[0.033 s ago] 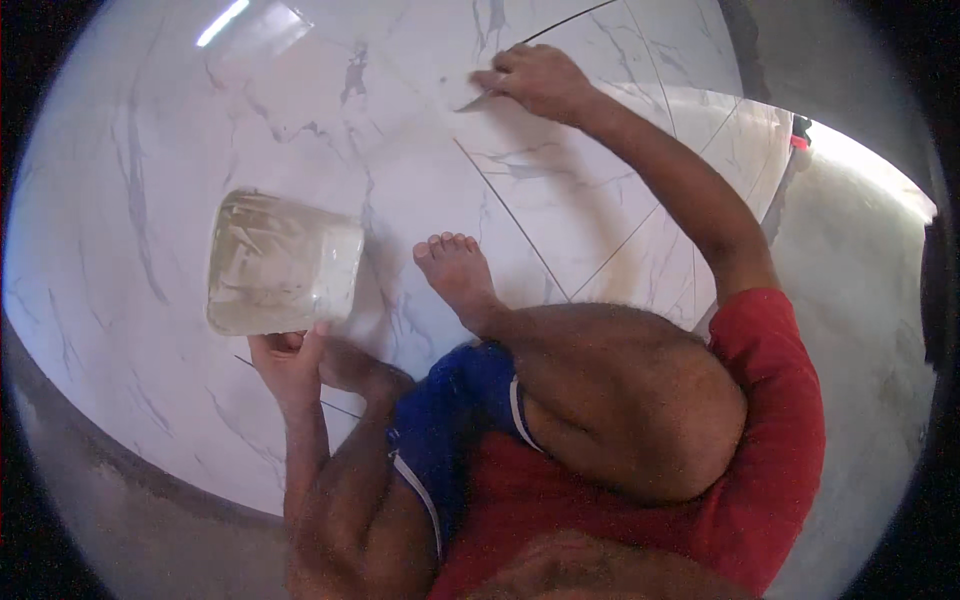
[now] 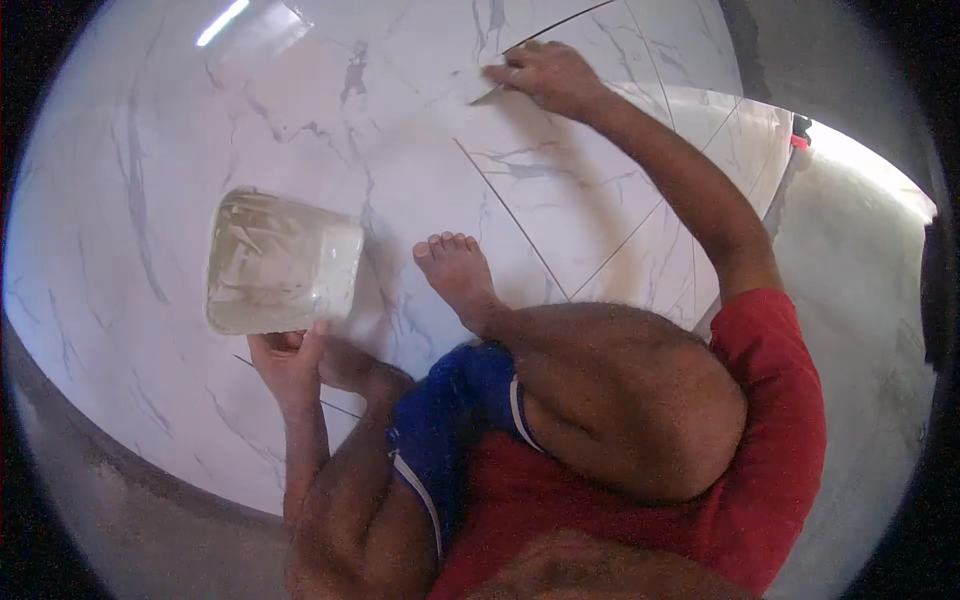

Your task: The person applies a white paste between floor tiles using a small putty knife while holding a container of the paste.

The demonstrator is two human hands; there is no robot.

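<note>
My left hand is closed on the near rim of a pale, translucent plastic tub. The tub is tilted so its inside shows, with whitish paste smeared over its walls and bottom. Far to the right, my right hand is closed around a thin, flat scraper, most of it hidden by the fingers. Its edge rests at or just above the marbled white tiles, beside the lower end of a dark tile joint. Whether it touches the tile I cannot tell.
My bare foot stands on the tiles between the tub and another dark joint. Grey concrete borders the tiles on the right. A small red and black object lies at that border. Light glares at the upper left.
My right hand and the scraper have shifted slightly to the right and a little upward. My left hand and the tub have stayed in place.
</note>
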